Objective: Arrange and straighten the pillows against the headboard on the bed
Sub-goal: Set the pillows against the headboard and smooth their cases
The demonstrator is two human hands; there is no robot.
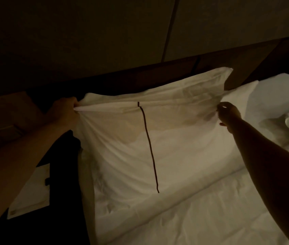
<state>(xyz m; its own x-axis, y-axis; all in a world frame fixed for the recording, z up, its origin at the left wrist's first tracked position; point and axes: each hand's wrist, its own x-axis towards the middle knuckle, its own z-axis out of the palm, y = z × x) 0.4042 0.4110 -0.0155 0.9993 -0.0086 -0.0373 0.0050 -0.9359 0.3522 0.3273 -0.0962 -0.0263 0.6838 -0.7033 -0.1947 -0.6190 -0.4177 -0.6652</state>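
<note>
A white pillow (pixel 126 149) with a thin dark stripe down its case lies at the head of the bed. My left hand (pixel 64 112) grips the left top corner of its case, and my right hand (pixel 228 114) pinches the right top edge, so the loose cloth is pulled taut between them. Behind it a second white pillow (pixel 166 85) leans against the dark wooden headboard (pixel 140 73). The room is dim.
White bedding (pixel 210 209) covers the mattress in front, and more rumpled white linen (pixel 281 106) lies to the right. A wooden nightstand (pixel 7 117) stands at the left. A white sheet of paper or mat (pixel 32 191) lies on the dark floor beside the bed.
</note>
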